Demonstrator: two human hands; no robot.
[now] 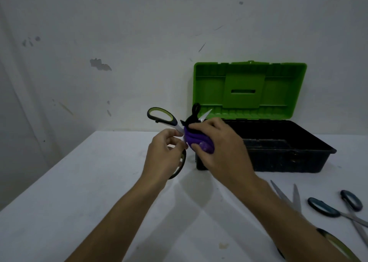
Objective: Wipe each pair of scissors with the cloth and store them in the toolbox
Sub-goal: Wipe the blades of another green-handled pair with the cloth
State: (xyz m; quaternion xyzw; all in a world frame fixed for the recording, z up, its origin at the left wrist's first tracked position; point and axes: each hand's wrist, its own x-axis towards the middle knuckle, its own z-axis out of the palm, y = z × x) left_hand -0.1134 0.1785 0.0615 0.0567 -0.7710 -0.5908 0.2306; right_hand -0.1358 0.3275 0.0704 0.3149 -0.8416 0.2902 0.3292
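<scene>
My left hand (166, 152) holds a pair of green-and-black handled scissors (161, 116) above the table, one handle loop up at the left, the other below my palm. My right hand (221, 144) presses a purple and black cloth (196, 140) around the blades; only the blade tip pokes out at the upper right. Just behind stands the toolbox (288, 154), a black tray with its green lid (249, 88) raised open. More scissors lie at the right: a dark-handled pair (338, 212) spread open and a green-handled pair (336, 243) partly hidden by my right forearm.
A white cloth covers the table (89, 192), which stands against a scuffed pale wall. The table's left edge runs diagonally toward me. The toolbox tray looks dark inside; I cannot tell its contents.
</scene>
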